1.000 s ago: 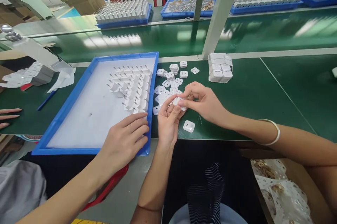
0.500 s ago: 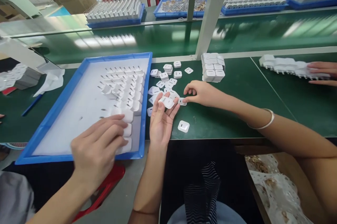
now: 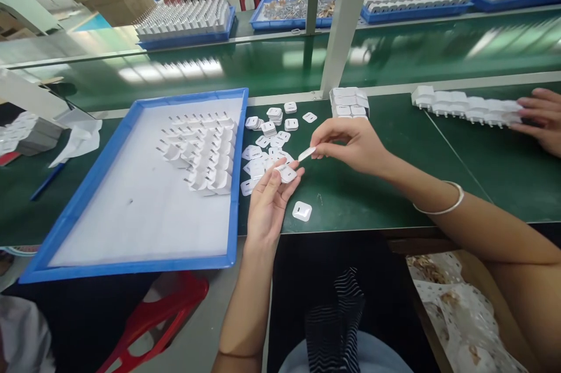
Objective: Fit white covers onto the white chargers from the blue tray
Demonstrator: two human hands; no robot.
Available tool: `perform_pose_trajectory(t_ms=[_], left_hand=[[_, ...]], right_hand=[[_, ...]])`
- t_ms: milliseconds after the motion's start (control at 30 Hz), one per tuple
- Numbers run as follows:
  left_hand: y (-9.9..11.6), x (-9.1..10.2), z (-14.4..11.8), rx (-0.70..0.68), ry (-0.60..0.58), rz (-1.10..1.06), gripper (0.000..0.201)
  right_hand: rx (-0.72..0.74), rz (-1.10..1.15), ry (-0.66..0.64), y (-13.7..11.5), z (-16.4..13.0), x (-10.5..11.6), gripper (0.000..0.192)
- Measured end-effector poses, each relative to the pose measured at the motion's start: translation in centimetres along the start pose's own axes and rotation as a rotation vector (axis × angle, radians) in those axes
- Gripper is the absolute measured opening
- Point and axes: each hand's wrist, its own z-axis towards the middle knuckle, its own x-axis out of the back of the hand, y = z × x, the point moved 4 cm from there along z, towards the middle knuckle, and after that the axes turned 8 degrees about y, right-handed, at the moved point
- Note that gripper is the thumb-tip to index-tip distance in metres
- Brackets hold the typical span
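My left hand is palm up over the green bench and holds a small stack of white square cover plates at its fingertips. My right hand pinches one white cover plate edge-on just above and right of that stack. A loose pile of the same plates lies behind my left hand. One single plate lies flat near the bench's front edge. A neat block of stacked plates stands behind my right hand.
A blue tray at the left holds rows of white plug bodies. A co-worker's hand at the right edge touches a row of white plugs. A white post rises behind. More blue trays sit beyond the belt.
My right hand has lifted one plate off the bench toward the stack in my left hand. The co-worker's hand has left the blue tray; several plugs near its front are gone.
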Motion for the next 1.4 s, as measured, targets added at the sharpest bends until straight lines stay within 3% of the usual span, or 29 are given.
perform_pose_trajectory(t_ms=[133, 233, 367, 533, 633, 800, 900, 1000, 1100, 1233, 1400], left_hand=[[-0.1, -0.5, -0.1, 0.189, -0.027, 0.007, 0.022], [0.3, -0.6, -0.1, 0.24, 0.027, 0.013, 0.027], [0.7, -0.5, 0.4, 0.148, 0.054, -0.004, 0.025], [0.1, -0.6, 0.7, -0.003, -0.067, 0.015, 0.018], [-0.2, -0.6, 0.5, -0.016, -0.05, -0.012, 0.022], [0.1, -0.3, 0.1, -0.094, 0.032, -0.016, 0.03], [0.7, 0.3, -0.2, -0.231, 0.167, -0.055, 0.023], [0.8, 0.5, -0.4, -0.273, 0.186, -0.071, 0.02], [0.8, 0.6, -0.2, -0.253, 0.149, -0.017, 0.026], [0.6, 0.8, -0.3, -0.261, 0.163, 0.067, 0.031], [-1.1, 0.5, -1.4, -0.319, 0.109, 0.134, 0.037]], right_hand=[[0.415, -0.176, -0.101, -0.9, -0.7, -1.8, 0.019], [0.62, -0.272, -0.139, -0.6, -0.8, -2.5, 0.027], [0.671, -0.338, -0.123, -0.4, -0.9, -2.4, 0.035], [0.651, -0.324, -0.129, -0.8, -1.5, -3.3, 0.015], [0.563, -0.28, -0.124, -0.9, -1.7, -4.0, 0.016], [0.147, -0.08, -0.107, -0.2, -1.3, -3.1, 0.015], [-0.087, -0.06, -0.317, 0.5, -1.4, -2.9, 0.024], [-0.079, -0.166, -0.658, 0.5, -2.3, -3.9, 0.02], [-0.031, -0.313, -0.801, 0.0, -2.9, -5.3, 0.021], [-0.138, -0.492, -0.858, -0.8, -3.0, -6.2, 0.017], [-0.247, -0.469, -0.731, -0.7, -2.3, -4.0, 0.014]])
